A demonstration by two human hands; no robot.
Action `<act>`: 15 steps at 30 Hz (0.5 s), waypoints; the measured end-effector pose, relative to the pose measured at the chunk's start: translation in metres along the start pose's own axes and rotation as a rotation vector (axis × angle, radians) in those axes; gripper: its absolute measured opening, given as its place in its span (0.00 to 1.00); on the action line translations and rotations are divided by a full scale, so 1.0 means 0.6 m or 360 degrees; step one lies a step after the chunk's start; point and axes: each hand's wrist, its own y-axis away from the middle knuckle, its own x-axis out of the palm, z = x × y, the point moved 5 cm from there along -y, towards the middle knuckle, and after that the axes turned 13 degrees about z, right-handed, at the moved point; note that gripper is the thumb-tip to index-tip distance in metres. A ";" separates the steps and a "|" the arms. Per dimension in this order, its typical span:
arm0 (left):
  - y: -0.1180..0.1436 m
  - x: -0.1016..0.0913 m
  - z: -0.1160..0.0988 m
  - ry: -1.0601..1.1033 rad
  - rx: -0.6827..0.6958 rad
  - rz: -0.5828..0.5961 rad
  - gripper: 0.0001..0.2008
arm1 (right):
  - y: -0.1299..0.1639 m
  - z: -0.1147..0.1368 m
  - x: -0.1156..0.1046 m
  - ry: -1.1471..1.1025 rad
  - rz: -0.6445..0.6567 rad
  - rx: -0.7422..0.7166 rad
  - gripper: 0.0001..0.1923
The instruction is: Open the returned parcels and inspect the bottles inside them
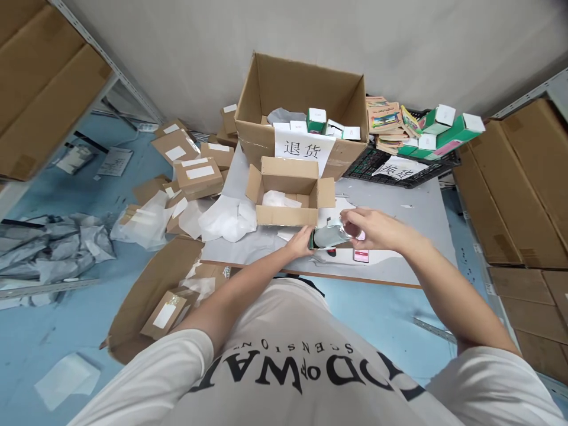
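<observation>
In the head view, the person's right hand (371,229) is grasping the right end of a pale silvery-grey, shiny cylindrical object (329,236), its fingers curling around that end and partly hiding it. The cylinder is lying on its side, stretching from the right hand toward the left hand (302,242), so it is sitting directly between the two hands. The left hand is touching a narrow dark green box edge (312,239) at the cylinder's left end; its thumb is not showing clearly, so I cannot tell whether it is gripping or only resting there.

Both hands are working above the front part of a light grey-topped table (430,231). A small phone-like device with a red and white screen (361,255) is lying just below the right hand, near the table's front edge. Just behind the left hand, an open brown cardboard box with spread flaps (287,216) is standing with crumpled white wrapping (279,199) inside. Farther back, a large brown cardboard carton (257,139) is bearing a white paper sign with black characters (303,149), and a black plastic crate (364,168) is standing to its right.
</observation>
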 end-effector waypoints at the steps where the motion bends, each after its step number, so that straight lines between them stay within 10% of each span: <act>1: 0.001 0.000 -0.001 0.0013 -0.0009 0.0004 0.40 | 0.011 0.005 -0.018 0.0001 -0.0055 0.0019 0.14; 8: 0.016 0.001 -0.010 0.0082 -0.0120 -0.0040 0.50 | 0.070 0.023 -0.120 0.0123 -0.0413 0.0151 0.16; 15: 0.050 -0.001 -0.026 0.0073 -0.0321 -0.0083 0.55 | 0.048 0.021 -0.139 0.0123 -0.0510 0.0099 0.17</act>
